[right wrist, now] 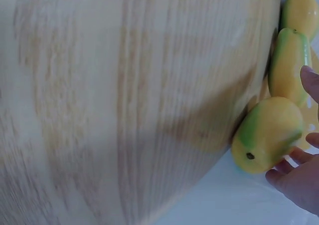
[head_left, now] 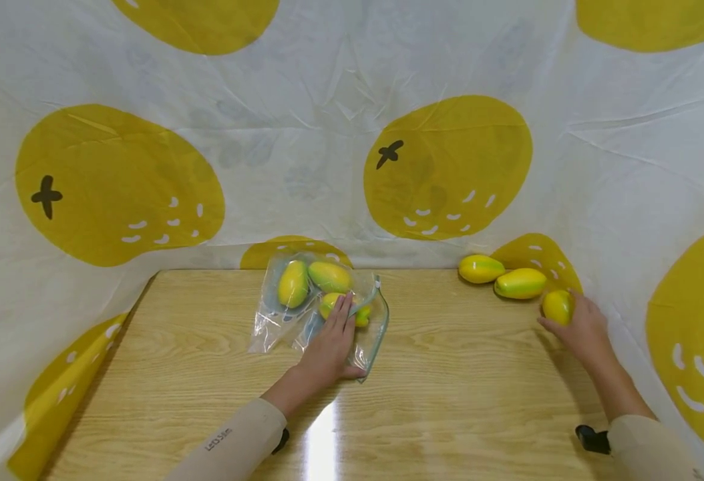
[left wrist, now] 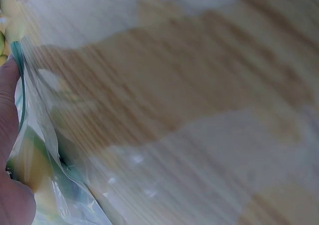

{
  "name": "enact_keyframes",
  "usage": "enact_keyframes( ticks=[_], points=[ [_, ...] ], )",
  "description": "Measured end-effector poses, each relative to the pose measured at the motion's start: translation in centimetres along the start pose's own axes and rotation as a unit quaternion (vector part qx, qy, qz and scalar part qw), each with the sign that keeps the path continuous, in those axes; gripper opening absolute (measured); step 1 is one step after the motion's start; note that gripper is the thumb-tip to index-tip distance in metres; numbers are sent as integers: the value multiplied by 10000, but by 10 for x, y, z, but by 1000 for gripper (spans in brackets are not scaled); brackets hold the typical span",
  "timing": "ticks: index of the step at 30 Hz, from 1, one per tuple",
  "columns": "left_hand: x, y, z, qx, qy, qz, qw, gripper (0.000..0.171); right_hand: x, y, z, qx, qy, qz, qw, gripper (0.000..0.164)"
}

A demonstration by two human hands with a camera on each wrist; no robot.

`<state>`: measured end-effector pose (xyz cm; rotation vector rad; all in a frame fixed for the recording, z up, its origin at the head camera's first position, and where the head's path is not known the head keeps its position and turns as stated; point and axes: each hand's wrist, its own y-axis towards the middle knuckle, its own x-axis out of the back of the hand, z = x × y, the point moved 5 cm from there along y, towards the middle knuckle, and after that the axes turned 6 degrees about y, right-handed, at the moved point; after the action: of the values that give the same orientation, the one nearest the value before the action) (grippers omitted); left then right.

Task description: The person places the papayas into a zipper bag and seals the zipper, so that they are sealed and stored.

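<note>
- Right hand (head_left: pixel 583 327): thumb and fingers curve round one fruit (head_left: pixel 558 307), gripping it near the worktop's back right corner; the hand covers its right side. Whether this fruit touches the worktop, I cannot tell.
- Left hand (head_left: pixel 328 344): fingers lie straight over the plastic and a fruit under it, pressing rather than curling; the thumb points right, to the near end of the zip (head_left: pixel 384 327).
- Bag (head_left: pixel 365 347): clear, with a green zip along its right side, lying under the left hand toward the worktop's back edge, left of its middle.
- Covered fruit (head_left: pixel 332 305): inside the plastic, partly hidden by the left fingers.
- Two more fruits show through the plastic close to the back edge: an upright one (head_left: pixel 293 284) on the left and a slanted one (head_left: pixel 330 276) just right of it. One bag or two, I cannot tell.
- Loose fruits: the farther one (head_left: pixel 481 268) lies at the back edge, the nearer one (head_left: pixel 520 284) between it and the gripped fruit; all are yellow with green.
- Worktop (head_left: pixel 442 394): pale wood grain, with a bright reflection toward the front edge.
- Cloth (head_left: pixel 304 174): white with big yellow prints, hanging behind the back edge and along both sides.
- Sleeves (head_left: pixel 238 434): beige, on both arms.
</note>
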<state>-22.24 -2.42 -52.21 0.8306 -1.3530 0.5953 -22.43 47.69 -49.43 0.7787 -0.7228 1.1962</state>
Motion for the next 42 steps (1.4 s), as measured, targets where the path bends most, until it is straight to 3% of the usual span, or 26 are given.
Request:
enact_keyframes(
  ticks=[5,14,22,32,42],
  points=[
    [0,0,-1,-61,176,-33,9998,132,-7,-5,-8,8,-55,18,10000,92],
    [2,-1,-1,-136,345,-74,9993,136,-24,-11,-18,-185,197,443,9987,98],
    [0,0,-1,-164,348,-31,9993,134,-23,-20,-17,-147,188,588,9980,104],
    [3,0,0,-202,375,-126,9990,132,-16,-23,10,367,845,201,9955,104],
    [2,0,-1,-238,387,-175,9988,131,-13,-19,49,447,970,279,9939,95]
  ],
)
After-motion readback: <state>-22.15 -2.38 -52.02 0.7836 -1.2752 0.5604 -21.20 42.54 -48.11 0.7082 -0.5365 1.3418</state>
